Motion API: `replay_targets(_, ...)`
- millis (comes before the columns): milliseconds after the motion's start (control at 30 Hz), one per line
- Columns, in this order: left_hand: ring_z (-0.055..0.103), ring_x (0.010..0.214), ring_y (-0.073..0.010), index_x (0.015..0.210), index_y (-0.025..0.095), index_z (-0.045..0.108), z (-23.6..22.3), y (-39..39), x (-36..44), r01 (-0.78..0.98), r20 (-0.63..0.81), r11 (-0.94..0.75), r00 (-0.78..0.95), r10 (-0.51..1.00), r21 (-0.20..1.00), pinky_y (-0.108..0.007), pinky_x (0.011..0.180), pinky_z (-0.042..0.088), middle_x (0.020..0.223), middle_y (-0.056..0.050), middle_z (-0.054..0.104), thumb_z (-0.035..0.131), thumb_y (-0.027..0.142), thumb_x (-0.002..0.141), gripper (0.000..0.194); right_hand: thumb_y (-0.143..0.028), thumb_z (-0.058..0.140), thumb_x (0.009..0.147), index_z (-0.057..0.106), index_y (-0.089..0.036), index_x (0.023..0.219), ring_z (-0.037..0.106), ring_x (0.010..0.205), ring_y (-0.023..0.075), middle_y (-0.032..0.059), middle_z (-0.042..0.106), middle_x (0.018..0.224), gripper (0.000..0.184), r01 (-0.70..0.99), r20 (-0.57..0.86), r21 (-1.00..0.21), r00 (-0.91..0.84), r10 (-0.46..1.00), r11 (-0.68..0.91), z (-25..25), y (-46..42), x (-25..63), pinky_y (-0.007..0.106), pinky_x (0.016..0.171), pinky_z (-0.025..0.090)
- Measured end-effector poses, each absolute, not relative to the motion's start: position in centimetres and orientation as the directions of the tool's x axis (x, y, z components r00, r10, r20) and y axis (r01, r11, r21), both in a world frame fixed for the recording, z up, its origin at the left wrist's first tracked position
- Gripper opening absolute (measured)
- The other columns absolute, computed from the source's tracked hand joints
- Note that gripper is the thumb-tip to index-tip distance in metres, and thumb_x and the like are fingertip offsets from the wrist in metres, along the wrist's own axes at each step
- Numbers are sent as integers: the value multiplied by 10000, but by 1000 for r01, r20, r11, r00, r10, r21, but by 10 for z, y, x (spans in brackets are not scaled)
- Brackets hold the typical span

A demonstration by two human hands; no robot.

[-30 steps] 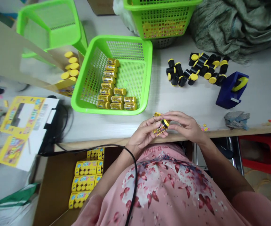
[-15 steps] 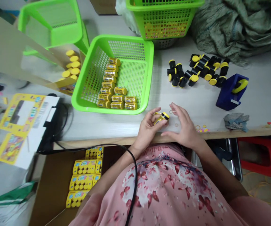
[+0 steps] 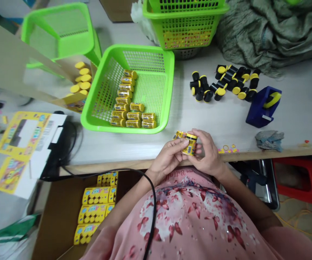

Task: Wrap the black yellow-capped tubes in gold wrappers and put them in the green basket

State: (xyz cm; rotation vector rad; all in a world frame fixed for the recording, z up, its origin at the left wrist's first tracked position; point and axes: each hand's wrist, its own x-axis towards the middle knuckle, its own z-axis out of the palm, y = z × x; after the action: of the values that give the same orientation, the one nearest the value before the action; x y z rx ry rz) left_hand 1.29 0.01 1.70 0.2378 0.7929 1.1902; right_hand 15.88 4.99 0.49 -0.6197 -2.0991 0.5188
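Observation:
A small upright tube point(image 3: 190, 143) with a yellow label and black-and-yellow cap sits between both my hands at the table's front edge. My left hand point(image 3: 169, 157) pinches its left side and my right hand point(image 3: 207, 153) wraps its right side, fingers closed. A strip of yellow labels point(image 3: 178, 135) lies just behind the tube. Several labelled tubes point(image 3: 129, 108) lie in rows in the green basket point(image 3: 169, 86) ahead. A cluster of unlabelled black tubes with yellow caps point(image 3: 223, 86) lies on the table to the right.
A blue tape dispenser point(image 3: 261, 106) and a grey rag point(image 3: 269, 140) lie at the right. Rubber bands point(image 3: 227, 148) are near my right hand. More green baskets point(image 3: 184, 21) stand behind, yellow cartons point(image 3: 23, 133) lie left, packed boxes point(image 3: 95, 206) sit below the table.
My right hand, which had opened and moved off the tube, has closed on it again. The tube was turned from lying tilted to standing upright between both hands.

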Motion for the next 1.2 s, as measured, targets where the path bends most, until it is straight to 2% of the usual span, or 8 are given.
replay_targets(233,734,668,-195,803,96,752,21,3,10,-708,-453,426,167,876,564,-256,657,588,747,-87,768,858,248,632,252,-154,637,836,327,-245,1441,640,1092,259,117,635,1186,686,235,596,-587,-522,610,775,7,46,160,455,912,588)
replay_targets(400,704,620,-122,802,118,759,20,4,11,-670,-444,319,-19,896,671,-190,650,567,736,-32,766,883,175,580,260,-99,595,826,375,-271,1408,635,1124,263,105,635,1216,646,237,571,-621,-517,638,748,1,44,159,481,961,565)
replay_targets(567,749,847,-265,923,92,738,19,-2,8,-739,-394,406,205,896,538,-379,792,607,846,-127,776,768,377,768,325,-142,633,826,266,-262,1469,617,1188,245,112,609,1271,750,38,455,-838,-499,737,544,1,46,158,453,1015,544)
replay_targets(800,747,910,-288,949,90,718,14,-2,4,-766,-377,386,202,904,515,-402,887,585,890,-127,778,809,263,723,299,-128,671,793,306,-273,1464,633,1132,269,114,622,1222,778,135,568,-682,-521,637,718,6,50,156,505,1001,538)
replay_targets(900,743,924,-296,948,82,715,13,-2,4,-752,-380,419,240,893,509,-420,889,582,897,-146,775,770,298,769,286,-114,662,806,315,-274,1472,626,1150,255,114,622,1243,768,108,561,-701,-527,638,705,8,49,158,479,997,548)
replay_targets(967,745,913,-299,956,79,712,14,-2,2,-740,-382,431,252,889,516,-433,877,584,886,-152,773,747,304,791,281,-162,697,811,355,-279,1456,592,1222,258,111,601,1307,740,81,496,-762,-564,660,642,11,51,162,485,1061,507)
replay_targets(1067,752,822,-280,941,86,717,16,-1,-2,-722,-376,448,274,885,528,-415,811,601,824,-130,770,787,297,744,297,-301,651,891,427,-271,1417,540,1312,251,101,570,1397,573,-12,320,-913,-639,699,407,18,57,171,475,1112,465)
replay_targets(1200,737,736,-228,911,112,735,19,-1,-2,-672,-391,470,280,877,572,-370,754,597,800,-84,761,846,287,668,318,-332,554,961,576,-253,1268,665,1146,202,65,708,1203,317,-51,184,-979,-650,737,199,16,65,174,396,971,578)
